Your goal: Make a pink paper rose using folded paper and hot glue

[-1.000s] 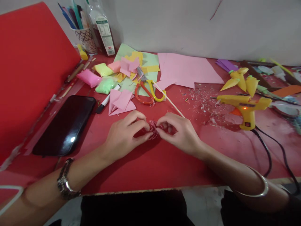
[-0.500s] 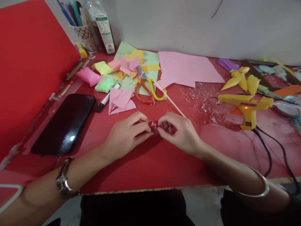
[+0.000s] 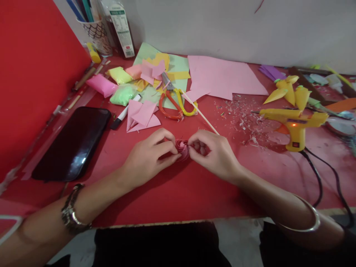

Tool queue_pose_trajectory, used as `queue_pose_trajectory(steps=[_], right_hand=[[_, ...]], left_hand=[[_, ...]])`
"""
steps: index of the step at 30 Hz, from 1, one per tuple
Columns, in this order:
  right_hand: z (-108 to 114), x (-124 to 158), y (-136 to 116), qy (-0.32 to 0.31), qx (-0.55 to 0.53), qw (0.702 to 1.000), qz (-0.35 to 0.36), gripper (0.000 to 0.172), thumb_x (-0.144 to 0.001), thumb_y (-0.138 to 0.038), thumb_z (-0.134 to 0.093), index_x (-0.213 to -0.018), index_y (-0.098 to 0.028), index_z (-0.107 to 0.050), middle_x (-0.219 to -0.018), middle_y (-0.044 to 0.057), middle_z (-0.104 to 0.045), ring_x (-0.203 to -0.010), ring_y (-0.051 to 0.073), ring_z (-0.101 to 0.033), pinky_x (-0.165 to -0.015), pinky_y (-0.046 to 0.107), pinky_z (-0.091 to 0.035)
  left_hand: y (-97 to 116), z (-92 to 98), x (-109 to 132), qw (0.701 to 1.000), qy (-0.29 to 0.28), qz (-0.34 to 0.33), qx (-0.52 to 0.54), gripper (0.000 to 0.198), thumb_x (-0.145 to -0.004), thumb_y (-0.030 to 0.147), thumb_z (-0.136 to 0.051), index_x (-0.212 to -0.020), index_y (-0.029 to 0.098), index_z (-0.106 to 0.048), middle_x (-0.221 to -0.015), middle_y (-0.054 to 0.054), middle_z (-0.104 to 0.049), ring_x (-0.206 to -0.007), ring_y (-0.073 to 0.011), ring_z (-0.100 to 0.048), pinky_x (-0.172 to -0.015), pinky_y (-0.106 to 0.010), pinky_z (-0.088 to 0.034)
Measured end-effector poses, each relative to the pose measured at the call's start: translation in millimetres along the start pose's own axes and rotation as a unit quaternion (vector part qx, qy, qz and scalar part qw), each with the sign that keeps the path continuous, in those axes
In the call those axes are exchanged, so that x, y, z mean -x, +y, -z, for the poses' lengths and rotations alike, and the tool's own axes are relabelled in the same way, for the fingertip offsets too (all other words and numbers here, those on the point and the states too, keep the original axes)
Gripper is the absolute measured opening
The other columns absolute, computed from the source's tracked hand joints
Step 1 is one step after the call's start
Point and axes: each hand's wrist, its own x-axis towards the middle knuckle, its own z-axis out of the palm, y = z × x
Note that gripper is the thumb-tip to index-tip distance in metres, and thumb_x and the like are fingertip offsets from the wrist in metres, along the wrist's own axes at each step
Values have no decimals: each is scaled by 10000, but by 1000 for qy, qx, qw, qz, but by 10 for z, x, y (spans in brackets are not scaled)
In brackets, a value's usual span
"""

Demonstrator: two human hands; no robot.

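A small pink paper spiral [image 3: 183,147], coiled like a rosette, is held between both hands above the red table. My left hand [image 3: 152,154] pinches its left side between thumb and fingers. From the right, my right hand [image 3: 215,154] grips the opposite edge with thumb and forefinger, its other fingers curled in. The fingertips cover parts of the coil's rim. Just beyond the hands lie scissors [image 3: 171,107] with one red and one yellow handle. A thin wooden stick [image 3: 201,114] rests across the yellow handle, its near end by my right hand.
At left lie a black phone [image 3: 73,142], a marker [image 3: 125,112] and folded pink paper [image 3: 141,115]. Behind are clay packets [image 3: 102,85] and a pink sheet [image 3: 222,76]. A yellow glue gun [image 3: 296,126], its light lit, stands at right near paper scraps and yellow cones [image 3: 289,91].
Both hands stay nearly in place on the pink spiral, which now turns its coiled face more toward me. The camera view has shifted slightly.
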Motion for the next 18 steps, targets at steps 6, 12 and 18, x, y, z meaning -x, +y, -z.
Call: queue_pose_trajectory(steps=[6, 12, 18], right_hand=[[7, -6, -2, 0, 1, 1000, -2, 67, -690, -99, -512, -650, -150, -496, -587, -39, -472, -521, 50, -430, -505, 163, -335], [6, -3, 1, -3, -4, 1000, -4, 68, -694, -109, -496, -653, -163, -491, -592, -38, -478, -523, 55, -433, -506, 171, -337], [16, -5, 4, -11, 3, 1000, 6, 69, -704, -115, -488, -659, -166, -487, -598, -36, -480, -530, 57, -433, -510, 172, -336]], left_hand=[[-7, 8, 0, 1000, -3, 13, -6, 95, -786, 203, -534, -707, 164, -570, -822, 1, -532, -718, -90, -536, -648, -194, -430], [-12, 2, -4, 1000, 4, 18, -18, 98, -784, 210, -530, -704, 165, -562, -794, 3, -533, -696, -92, -538, -637, -199, -430], [-6, -5, -10, 999, 6, 37, -17, 106, -783, 209, -522, -695, 164, -560, -783, 0, -542, -684, -92, -537, -641, -206, -435]])
